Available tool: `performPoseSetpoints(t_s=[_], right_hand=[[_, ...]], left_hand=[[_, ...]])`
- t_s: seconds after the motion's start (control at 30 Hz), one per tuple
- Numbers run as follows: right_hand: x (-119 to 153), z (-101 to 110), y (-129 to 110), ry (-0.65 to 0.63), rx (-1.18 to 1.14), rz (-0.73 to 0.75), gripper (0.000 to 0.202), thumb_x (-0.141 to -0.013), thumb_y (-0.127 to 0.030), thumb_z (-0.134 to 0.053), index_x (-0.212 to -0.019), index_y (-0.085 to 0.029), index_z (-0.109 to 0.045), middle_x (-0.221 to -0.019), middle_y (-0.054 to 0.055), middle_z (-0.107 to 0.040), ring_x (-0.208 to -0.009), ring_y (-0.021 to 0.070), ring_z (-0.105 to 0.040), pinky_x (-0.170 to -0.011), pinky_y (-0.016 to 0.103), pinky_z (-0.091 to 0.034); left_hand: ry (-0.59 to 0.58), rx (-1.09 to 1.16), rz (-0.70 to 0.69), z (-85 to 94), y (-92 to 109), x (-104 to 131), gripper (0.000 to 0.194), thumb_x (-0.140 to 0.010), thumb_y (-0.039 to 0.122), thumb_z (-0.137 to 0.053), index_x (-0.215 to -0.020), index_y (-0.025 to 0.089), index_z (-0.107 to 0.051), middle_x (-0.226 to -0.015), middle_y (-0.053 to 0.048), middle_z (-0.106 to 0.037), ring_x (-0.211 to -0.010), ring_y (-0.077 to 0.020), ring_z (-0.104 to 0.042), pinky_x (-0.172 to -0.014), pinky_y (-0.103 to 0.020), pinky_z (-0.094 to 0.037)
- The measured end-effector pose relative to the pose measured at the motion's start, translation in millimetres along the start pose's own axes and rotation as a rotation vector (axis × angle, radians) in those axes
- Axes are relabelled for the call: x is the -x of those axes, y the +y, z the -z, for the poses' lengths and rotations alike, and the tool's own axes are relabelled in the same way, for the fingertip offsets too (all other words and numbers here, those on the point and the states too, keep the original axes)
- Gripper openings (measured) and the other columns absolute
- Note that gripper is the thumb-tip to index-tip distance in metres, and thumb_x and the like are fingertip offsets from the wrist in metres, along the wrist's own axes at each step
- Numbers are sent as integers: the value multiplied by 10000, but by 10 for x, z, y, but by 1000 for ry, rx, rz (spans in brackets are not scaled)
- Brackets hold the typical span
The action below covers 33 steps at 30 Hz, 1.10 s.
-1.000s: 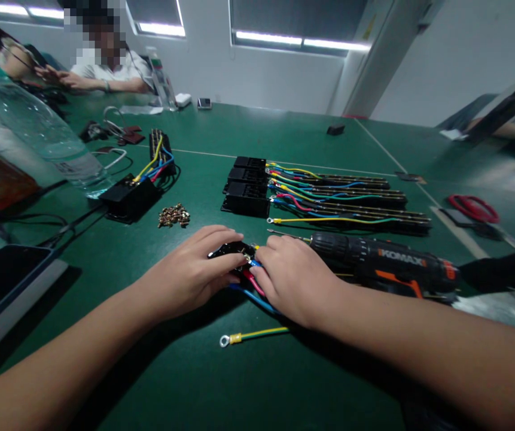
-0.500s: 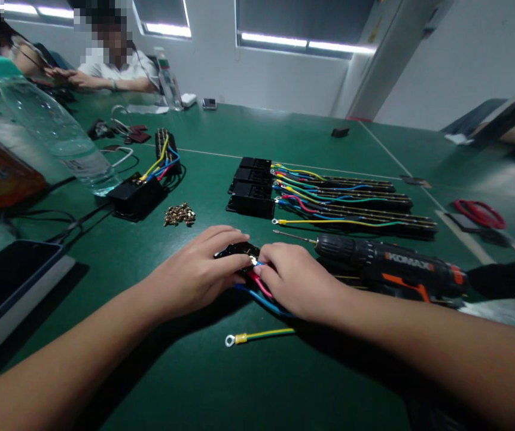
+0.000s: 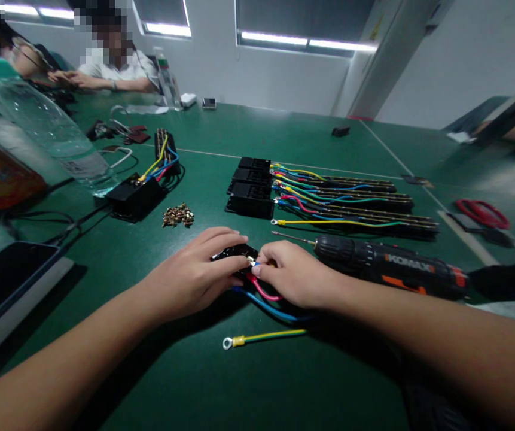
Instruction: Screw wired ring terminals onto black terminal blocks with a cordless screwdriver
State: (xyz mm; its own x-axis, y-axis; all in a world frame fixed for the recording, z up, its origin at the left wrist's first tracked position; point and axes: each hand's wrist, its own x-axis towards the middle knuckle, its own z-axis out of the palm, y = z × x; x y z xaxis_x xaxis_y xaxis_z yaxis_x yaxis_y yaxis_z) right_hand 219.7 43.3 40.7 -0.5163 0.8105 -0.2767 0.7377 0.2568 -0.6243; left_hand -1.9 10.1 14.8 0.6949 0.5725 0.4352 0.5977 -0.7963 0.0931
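Observation:
My left hand (image 3: 194,269) is closed around a small black plastic housing (image 3: 234,254), much of it covered by my fingers. The thumb and forefinger of my right hand (image 3: 297,272) pinch a wire terminal with a blue sleeve (image 3: 256,267), its metal end against the housing by my left fingertips. Below my hands, a red wire (image 3: 264,291) and a blue wire (image 3: 273,310) curve out to the right. A yellow-green wire (image 3: 270,335) with a ring terminal (image 3: 227,343) lies on the table nearer to me, apart from both hands.
Right of my hands lies a cordless power drill (image 3: 387,260). Several wired black units (image 3: 248,200) stretch behind it. A pile of brass-coloured screws (image 3: 178,215) sits left of centre, near another wired unit (image 3: 134,197). A bottle (image 3: 73,143) and phone (image 3: 10,275) stand left; people sit beyond.
My right hand has shifted slightly, and more of the red and blue wires shows beneath it. My left hand keeps hold of the housing.

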Motion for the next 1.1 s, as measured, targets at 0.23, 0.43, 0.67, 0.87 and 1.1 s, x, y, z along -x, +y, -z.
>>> performPoseSetpoints(t_s=[0.23, 0.43, 0.67, 0.87, 1.1], right_hand=[[-11, 81, -31, -80, -44, -2, 209, -895, -295, -569, -721, -187, -606, -606, -36, -515, -563, 101, -440, -495, 238, -267], [-18, 95, -41, -112, -53, 22, 223, -898, -266, -561, -696, -175, -590, -589, -43, -504, -551, 87, -430, -496, 230, -271], [-26, 75, -53, -70, -2, 17, 220, -875, -274, -574, -679, -180, -611, -591, -26, -531, -554, 99, -445, -506, 244, -265], [79, 99, -76, 28, 137, 118, 256, -893, -315, -546, -693, -183, -636, -674, 15, -639, -610, 119, -496, -569, 259, -287], [82, 128, -78, -64, 151, 79, 266, -944, -299, -466, -742, -187, -598, -799, 45, -662, -726, 147, -546, -636, 274, -305]], left_hand=[[-9, -6, 10, 10, 6, -10, 248, -933, 171, -591, -1178, 194, -624, -1351, -136, -555, -1275, -300, -496, -1045, -479, -496], [-2, 11, 15, 2, 7, 7, 258, -924, 165, -602, -1180, 183, -620, -1355, -135, -559, -1282, -295, -491, -1065, -470, -479], [-8, -1, 6, -1, -3, -9, 236, -926, 174, -604, -1160, 185, -631, -1350, -137, -557, -1272, -301, -500, -1047, -474, -491], [-17, -21, 4, 8, -5, -7, 236, -927, 177, -603, -1161, 182, -632, -1350, -143, -555, -1270, -308, -497, -1036, -483, -502], [-13, -11, 9, 3, 2, -9, 242, -918, 177, -613, -1159, 181, -640, -1351, -148, -566, -1275, -314, -504, -1046, -496, -500]])
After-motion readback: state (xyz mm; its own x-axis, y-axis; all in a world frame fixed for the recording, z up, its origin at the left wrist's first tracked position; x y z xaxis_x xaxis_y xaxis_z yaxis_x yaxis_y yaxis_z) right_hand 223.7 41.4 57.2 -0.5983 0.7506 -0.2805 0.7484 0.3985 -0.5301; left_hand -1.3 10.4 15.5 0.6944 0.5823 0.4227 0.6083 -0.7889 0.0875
